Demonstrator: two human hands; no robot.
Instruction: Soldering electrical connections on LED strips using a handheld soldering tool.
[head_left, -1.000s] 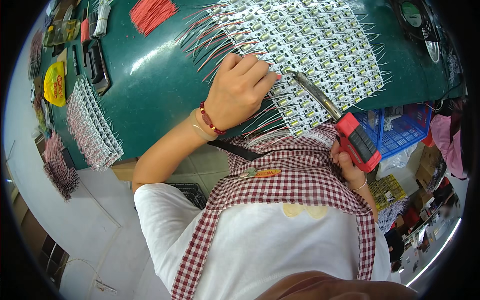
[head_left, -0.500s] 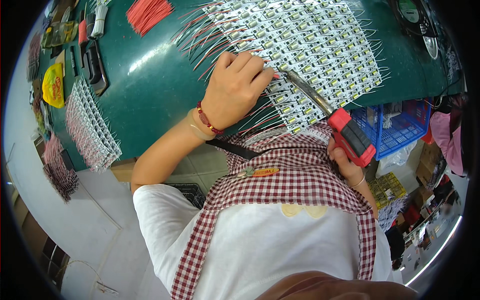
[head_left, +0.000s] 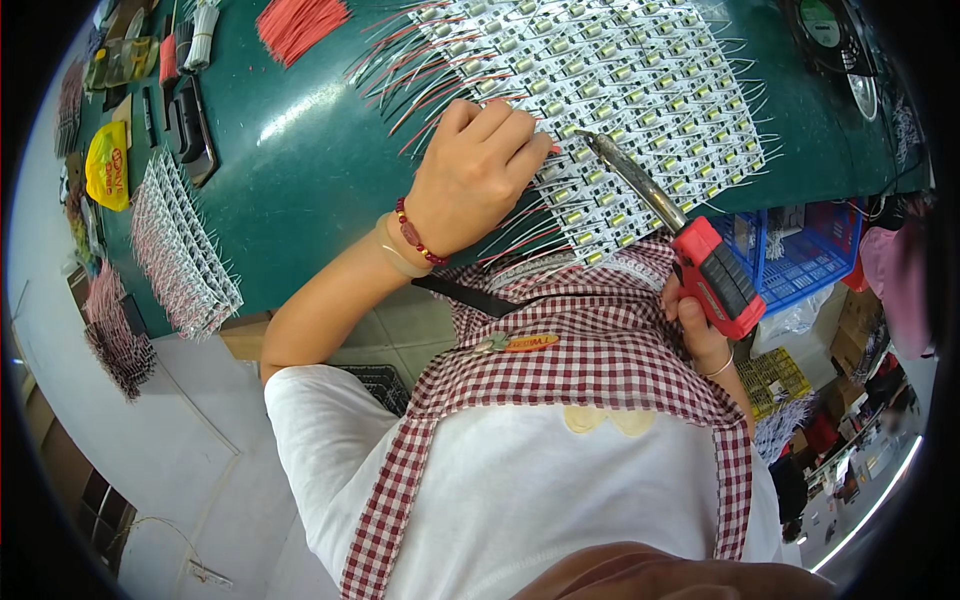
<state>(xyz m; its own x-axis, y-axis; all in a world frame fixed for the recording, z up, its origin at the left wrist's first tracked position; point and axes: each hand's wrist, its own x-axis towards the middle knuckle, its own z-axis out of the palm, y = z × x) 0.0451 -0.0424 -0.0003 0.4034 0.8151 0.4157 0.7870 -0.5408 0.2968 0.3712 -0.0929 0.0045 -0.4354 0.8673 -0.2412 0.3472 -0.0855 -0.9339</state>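
Green tabletop (head_left: 320,170), right grip (head_left: 694,328) closed around soldering iron (head_left: 722,278)

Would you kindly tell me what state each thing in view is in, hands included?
Left hand: fingers curled; anything pinched is unclear.
Right hand: closed around the soldering iron's handle.
Soldering iron: held slanted, tip at the boards; heat not visible.
LED circuit boards: laid flat in rows, wires attached.
Red wires: loose in a heap.
White wires: bunched together.
Blue crate: open, partly filled.

Right grip (head_left: 698,328) holds soldering iron (head_left: 718,276) over circuit boards (head_left: 668,100).
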